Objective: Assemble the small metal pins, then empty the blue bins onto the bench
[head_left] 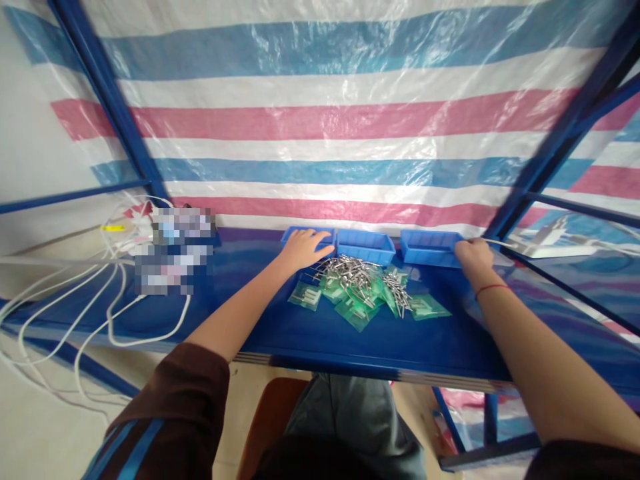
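My left hand [306, 249] lies over the left blue plastic bin [287, 236], its fingers stretched out and the thumb apart. My right hand [474, 257] is closed around the right end of another blue plastic bin [431, 251]. Between them stands a middle blue bin [365, 249], close beside the left one. In front of the bins is a heap of thin silver metal pins [353, 275], which look like rivets. Several small green-tinted plastic bags [358, 312] lie under and around the heap, some with pale pieces inside.
The blue tabletop [270, 337] ends at a front edge near my lap. White cables [116, 313] and blurred-out items [173, 257] occupy the left side. A white power strip [555, 241] sits at the right. Blue metal posts [545, 147] frame a striped plastic sheet [325, 120] behind.
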{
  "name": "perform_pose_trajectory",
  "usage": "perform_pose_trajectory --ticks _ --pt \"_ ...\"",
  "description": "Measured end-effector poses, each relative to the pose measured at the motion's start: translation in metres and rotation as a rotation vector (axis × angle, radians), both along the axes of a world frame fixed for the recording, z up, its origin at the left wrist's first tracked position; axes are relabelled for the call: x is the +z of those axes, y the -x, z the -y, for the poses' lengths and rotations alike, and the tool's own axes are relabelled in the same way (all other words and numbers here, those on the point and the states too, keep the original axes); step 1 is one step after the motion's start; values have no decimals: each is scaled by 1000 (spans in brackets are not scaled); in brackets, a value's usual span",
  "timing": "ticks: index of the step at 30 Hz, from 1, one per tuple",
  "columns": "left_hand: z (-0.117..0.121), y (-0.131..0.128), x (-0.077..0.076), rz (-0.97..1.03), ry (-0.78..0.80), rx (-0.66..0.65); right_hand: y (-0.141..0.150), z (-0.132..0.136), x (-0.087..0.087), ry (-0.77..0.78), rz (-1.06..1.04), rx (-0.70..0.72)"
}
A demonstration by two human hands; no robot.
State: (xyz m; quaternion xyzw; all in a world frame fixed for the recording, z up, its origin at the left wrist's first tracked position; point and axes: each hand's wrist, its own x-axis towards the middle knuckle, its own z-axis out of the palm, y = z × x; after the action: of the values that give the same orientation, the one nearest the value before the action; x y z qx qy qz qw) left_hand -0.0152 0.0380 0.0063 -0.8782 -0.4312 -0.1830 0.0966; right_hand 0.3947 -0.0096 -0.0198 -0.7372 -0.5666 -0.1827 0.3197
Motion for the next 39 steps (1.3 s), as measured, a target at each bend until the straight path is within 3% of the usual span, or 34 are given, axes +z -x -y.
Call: perform_pose_trajectory --ticks 4,9,17,21,23,25,26,28,30,33,39 --pt "-3 -3 -4 -43 53 -55 5 -8 -8 44 -241 -159" --pt "-2 -5 -6 -11 88 -62 8 -9 -11 66 -380 -117" --pt "-2 -5 -6 6 93 -66 8 -10 -6 131 -434 -145" --pt "-6 -9 -4 -3 94 -86 21 -3 2 206 -432 -266" --pt "-9 -13 -2 12 105 -113 34 4 9 140 -377 -311" --pt "-13 -18 0 33 118 -148 53 11 17 0 -205 -229" --pt "-15 -21 1 40 126 -165 63 14 19 8 -116 -101" --pt "-19 -24 1 42 142 -190 84 17 22 146 15 142" --pt "-22 -26 0 44 147 -212 102 18 21 321 109 290" --pt "-23 -25 -2 52 131 -243 114 17 15 420 218 366" --pt "-16 -20 -1 45 127 -291 102 12 9 394 243 460"
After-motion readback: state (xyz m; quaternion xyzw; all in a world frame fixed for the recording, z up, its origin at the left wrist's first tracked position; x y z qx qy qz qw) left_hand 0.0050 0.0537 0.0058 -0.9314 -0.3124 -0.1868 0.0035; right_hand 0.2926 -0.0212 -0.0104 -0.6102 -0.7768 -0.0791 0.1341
